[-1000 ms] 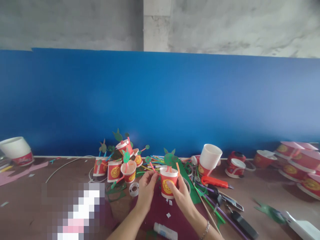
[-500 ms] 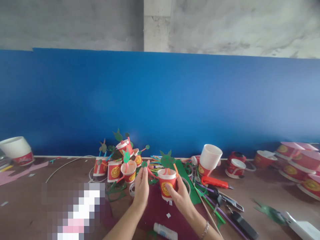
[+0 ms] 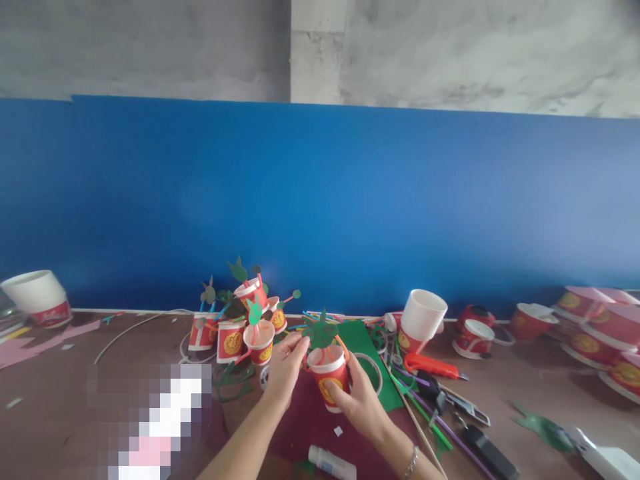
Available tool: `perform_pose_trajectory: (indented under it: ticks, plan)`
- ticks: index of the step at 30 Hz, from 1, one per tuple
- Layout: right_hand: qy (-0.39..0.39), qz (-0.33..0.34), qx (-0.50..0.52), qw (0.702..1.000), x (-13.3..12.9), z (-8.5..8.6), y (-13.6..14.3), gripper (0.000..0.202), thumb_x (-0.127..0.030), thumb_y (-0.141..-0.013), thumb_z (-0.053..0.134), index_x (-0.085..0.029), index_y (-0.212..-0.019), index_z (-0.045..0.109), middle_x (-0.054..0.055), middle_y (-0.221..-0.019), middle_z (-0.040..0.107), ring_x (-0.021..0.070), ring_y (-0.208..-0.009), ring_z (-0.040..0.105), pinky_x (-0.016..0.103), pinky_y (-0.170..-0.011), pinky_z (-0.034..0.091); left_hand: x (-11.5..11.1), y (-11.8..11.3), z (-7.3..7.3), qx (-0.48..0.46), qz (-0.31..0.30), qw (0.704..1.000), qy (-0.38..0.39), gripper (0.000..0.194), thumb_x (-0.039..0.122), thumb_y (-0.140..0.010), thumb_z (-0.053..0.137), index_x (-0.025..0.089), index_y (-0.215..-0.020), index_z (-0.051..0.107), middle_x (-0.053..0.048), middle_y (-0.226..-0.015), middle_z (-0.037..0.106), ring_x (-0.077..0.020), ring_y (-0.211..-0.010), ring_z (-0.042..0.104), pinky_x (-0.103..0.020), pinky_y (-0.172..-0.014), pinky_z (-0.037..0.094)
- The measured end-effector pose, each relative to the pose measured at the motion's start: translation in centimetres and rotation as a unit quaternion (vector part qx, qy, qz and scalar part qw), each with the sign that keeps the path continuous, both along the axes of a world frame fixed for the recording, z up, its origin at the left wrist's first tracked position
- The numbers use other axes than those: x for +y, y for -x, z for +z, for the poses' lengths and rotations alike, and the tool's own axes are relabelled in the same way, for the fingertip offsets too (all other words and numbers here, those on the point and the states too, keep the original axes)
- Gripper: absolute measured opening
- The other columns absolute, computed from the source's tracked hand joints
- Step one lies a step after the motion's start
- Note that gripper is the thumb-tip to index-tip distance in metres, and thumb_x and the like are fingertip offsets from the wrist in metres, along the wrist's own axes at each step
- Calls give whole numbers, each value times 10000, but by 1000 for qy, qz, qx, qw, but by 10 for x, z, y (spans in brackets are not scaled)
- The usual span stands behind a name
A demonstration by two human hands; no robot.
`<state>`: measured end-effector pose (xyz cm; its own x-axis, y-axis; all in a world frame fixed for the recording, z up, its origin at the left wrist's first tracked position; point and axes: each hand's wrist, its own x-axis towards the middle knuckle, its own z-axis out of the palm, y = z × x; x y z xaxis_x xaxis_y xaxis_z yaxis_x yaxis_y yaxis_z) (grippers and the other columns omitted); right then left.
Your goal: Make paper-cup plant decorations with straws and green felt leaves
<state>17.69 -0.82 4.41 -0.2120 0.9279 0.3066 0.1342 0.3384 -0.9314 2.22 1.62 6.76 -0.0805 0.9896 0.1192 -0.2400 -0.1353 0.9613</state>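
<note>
My right hand (image 3: 363, 393) is wrapped round a red and white paper cup (image 3: 327, 375) with a yellow emblem, tilted slightly. Orange-red straws rise from the cup, topped by a green paper cutout (image 3: 321, 331) with pointed leaf shapes. My left hand (image 3: 286, 371) is closed at the cup's left, its fingertips pinched at a small green paper disc at the cutout's left edge. The fingers partly hide this disc. Behind my left hand stand several similar red cups (image 3: 233, 341) with straws and green paper shapes. A roll of tape (image 3: 370, 369) lies behind my right hand.
A white glue tube (image 3: 333, 463) lies in front of the cup. To the right are stacked paper cups (image 3: 423, 319), an orange utility knife (image 3: 433, 365), straws, keys and scissors (image 3: 587, 448). Pink-topped cups (image 3: 595, 327) stand far right. A blue panel (image 3: 320, 200) rises behind the table.
My left hand has moved right and inward, close to the cup. The cup has come slightly left and lower, tilting, still in my right hand. The green shapes are now bunched together.
</note>
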Motion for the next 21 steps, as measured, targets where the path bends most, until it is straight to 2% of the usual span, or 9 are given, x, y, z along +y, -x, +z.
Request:
perform_pose_trajectory:
  ticks: [4,6,13,21]
  plan:
    - [-10,5,3,1000,-1,1,0,647,-268,-784,602,-186,-1365,331,89,-1149,599,235,-1012,582,337,-883,462,-1,0,4,-27,-9,1000,-5,260,407,-686,662,166,-772,617,-2,-671,598,-152,-660,538,-239,-612,398]
    - [-11,6,-3,1000,-1,1,0,647,-287,-781,609,-181,-1361,341,92,-1145,599,237,-1008,582,333,-878,465,-2,-1,7,-29,-5,1000,-8,272,412,-695,651,167,-811,639,-20,-722,638,-173,-712,566,-254,-651,418]
    - [-1,1,-4,1000,-1,-1,0,678,-276,-761,615,-181,-1371,337,93,-1146,595,239,-1020,575,348,-890,463,0,2,8,57,56,996,-39,251,402,-709,634,162,-634,625,11,-594,582,-141,-618,510,-229,-599,402]
    - [3,13,-14,1000,-2,-1,3,680,-244,-709,657,-177,-1336,401,107,-1177,589,275,-1062,552,392,-922,438,0,1,-6,57,73,994,-65,252,405,-751,595,169,-672,555,16,-602,545,-130,-585,496,-226,-563,392]
